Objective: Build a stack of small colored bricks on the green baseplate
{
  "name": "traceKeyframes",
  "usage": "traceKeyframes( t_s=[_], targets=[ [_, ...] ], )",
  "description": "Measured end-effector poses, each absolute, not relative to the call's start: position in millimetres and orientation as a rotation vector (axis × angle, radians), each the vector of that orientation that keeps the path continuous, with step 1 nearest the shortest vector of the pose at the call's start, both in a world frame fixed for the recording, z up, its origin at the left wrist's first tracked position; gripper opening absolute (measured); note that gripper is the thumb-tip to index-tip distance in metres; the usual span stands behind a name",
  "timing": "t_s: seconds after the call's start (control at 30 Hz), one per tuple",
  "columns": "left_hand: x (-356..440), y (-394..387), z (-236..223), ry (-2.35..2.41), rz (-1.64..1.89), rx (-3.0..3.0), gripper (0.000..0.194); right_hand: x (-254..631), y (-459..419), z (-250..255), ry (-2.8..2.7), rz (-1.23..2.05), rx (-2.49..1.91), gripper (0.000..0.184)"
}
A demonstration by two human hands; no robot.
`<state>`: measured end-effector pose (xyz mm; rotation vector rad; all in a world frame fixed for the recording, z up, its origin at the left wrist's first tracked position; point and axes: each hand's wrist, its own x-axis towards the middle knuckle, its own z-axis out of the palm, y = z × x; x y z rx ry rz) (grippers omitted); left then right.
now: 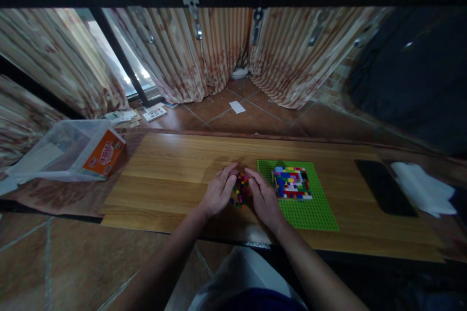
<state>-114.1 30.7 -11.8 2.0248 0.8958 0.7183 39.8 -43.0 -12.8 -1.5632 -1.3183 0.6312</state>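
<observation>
Bricks (241,189) in small loose pile on table (164,170), left hand (218,190) and right hand (263,198) curved around either side, fingers loosely bent, grasp unclear.

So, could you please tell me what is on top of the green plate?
A block of multicoloured bricks sits on the green plate. The studs beneath it are covered, and the right hand hides part of the plate's left edge, so I cannot tell what is there.
</observation>
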Motion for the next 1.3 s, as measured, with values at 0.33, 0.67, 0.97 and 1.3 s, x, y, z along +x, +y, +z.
traceKeyframes(
  t_s=[0.33,0.67,0.97,1.3],
  targets=[
    [-131,61,-11,0.947,0.767,2.183,0.051,39,-102,-21,-1.409,0.317,-1.778,0.031],
    [-112,91,-23,1.113,0.827,2.338,0.041,31,-85,-22,-1.434,0.154,-2.077,0.042],
    [-105,93,-28,1.215,0.841,2.358,0.029,24,-76,-16,-1.523,0.176,-2.171,0.043],
    [-106,93,-29,1.200,0.834,2.373,0.027,37,-62,-11,-1.525,0.222,-2.081,0.029]
  ],
)
